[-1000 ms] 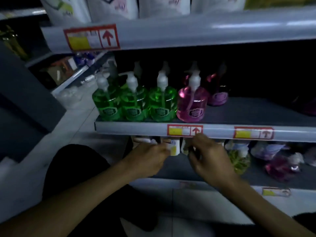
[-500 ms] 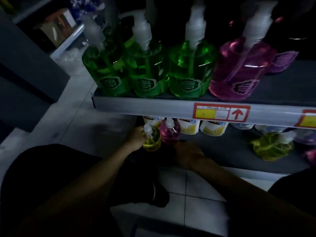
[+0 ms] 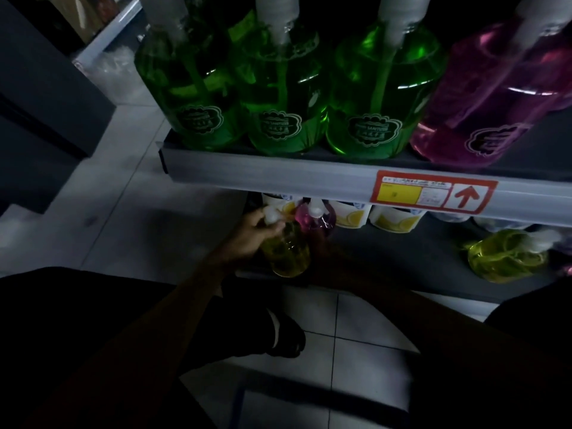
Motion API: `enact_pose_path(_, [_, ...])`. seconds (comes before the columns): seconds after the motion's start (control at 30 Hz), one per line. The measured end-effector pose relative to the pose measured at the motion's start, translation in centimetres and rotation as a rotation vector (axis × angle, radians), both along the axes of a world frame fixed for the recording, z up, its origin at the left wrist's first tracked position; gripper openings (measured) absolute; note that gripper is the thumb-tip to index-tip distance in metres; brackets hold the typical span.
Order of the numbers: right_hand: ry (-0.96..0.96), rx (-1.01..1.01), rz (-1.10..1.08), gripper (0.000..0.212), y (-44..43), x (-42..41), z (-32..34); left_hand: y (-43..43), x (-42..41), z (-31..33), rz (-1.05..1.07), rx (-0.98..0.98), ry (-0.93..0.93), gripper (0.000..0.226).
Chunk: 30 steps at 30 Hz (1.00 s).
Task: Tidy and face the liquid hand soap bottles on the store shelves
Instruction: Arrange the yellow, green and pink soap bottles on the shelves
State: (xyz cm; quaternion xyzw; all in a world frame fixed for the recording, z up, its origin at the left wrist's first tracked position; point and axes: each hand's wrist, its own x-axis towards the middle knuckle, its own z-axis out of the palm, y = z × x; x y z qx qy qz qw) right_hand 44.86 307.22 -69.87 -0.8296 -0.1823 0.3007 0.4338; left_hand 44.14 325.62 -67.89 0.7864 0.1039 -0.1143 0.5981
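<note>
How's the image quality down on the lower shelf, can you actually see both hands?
Head view: dim overall, lower half near black. The left hand is lit enough to show it gripping the yellow bottle; the right hand is lost in shadow beside the pink bottle. Glare streaks the green bottles, and wide-angle distortion bends the shelf edge.

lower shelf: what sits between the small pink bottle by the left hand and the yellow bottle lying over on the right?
Head view: bare dark shelf up front between the small pink bottle and the tipped yellow bottle; two white lemon-print packs stand further back.
</note>
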Motion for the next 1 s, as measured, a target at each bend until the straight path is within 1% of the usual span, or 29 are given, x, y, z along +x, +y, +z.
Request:
enact_pose_path(0.07, [0.085, 0.154, -0.011, 0.049, -0.9, -0.2, 1.7, -1.0, -0.2, 1.5, 0.013, -0.058, 0.013, 0.011])
enact_pose_path(0.1, [0.111, 0.188, -0.003, 0.055, -1.4, -0.3, 2.9, -1.5, -0.5, 2.1, -0.002, -0.049, 0.026, 0.009])
enact_pose_path(0.17, [0.193, 0.249, -0.017, 0.055, -2.5, -0.7, 4.5, -2.3, -1.3, 3.6, -0.024, -0.059, 0.099, 0.013])
enact_pose_path(0.23, [0.281, 0.308, -0.044, 0.049, -4.0, -1.4, 6.0, -3.2, -2.0, 5.4, -0.011, -0.181, 0.198, 0.018])
enact_pose_path(0.3, [0.392, 0.383, -0.114, 0.048, -5.4, -2.3, 7.6, -3.9, -2.8, 7.1, -0.026, -0.293, 0.262, 0.032])
enact_pose_path(0.37, [0.543, 0.475, -0.191, 0.049, -7.1, -3.3, 9.0, -4.0, -3.7, 8.2, -0.068, -0.401, 0.311, 0.05])
enact_pose_path(0.4, [0.611, 0.525, -0.215, 0.045, -8.2, -3.8, 9.7, -4.1, -4.2, 8.5, -0.096, -0.462, 0.342, 0.055])
enact_pose_path(0.47, [0.675, 0.61, -0.27, 0.039, -10.5, -5.2, 10.9, -4.9, -5.4, 9.0, -0.201, -0.572, 0.371, 0.055])
enact_pose_path(0.5, [0.694, 0.65, -0.298, 0.043, -11.6, -6.1, 11.3, -5.6, -5.8, 9.1, -0.245, -0.603, 0.37, 0.054])
enact_pose_path(0.6, [0.688, 0.703, -0.373, 0.073, -14.6, -8.3, 11.6, -8.7, -6.7, 9.4, -0.297, -0.613, 0.373, 0.054])
enact_pose_path(0.67, [0.665, 0.713, -0.415, 0.079, -16.0, -9.2, 11.9, -10.6, -6.8, 9.8, -0.298, -0.571, 0.351, 0.047])
enact_pose_path(0.7, [0.647, 0.715, -0.438, 0.074, -16.5, -9.6, 12.3, -11.4, -6.8, 9.9, -0.297, -0.559, 0.336, 0.046])
enact_pose_path(0.8, [0.575, 0.705, -0.504, 0.046, -17.7, -10.1, 12.8, -12.7, -7.1, 10.2, -0.27, -0.577, 0.305, 0.039])
enact_pose_path(0.83, [0.562, 0.7, -0.515, 0.042, -17.9, -10.2, 13.0, -12.9, -7.2, 10.3, -0.258, -0.586, 0.299, 0.035])
enact_pose_path(0.9, [0.553, 0.692, -0.52, 0.041, -18.2, -10.2, 13.2, -13.0, -7.4, 10.4, -0.247, -0.591, 0.298, 0.033])
enact_pose_path(0.93, [0.553, 0.687, -0.517, 0.042, -18.2, -10.3, 13.3, -12.9, -7.6, 10.4, -0.253, -0.599, 0.308, 0.035])
enact_pose_path(0.97, [0.553, 0.676, -0.507, 0.043, -18.3, -10.3, 13.5, -13.0, -7.7, 10.3, -0.272, -0.611, 0.318, 0.041])
enact_pose_path(1.0, [0.544, 0.658, -0.496, 0.042, -18.4, -10.4, 13.5, -13.0, -8.0, 10.3, -0.292, -0.624, 0.329, 0.052])
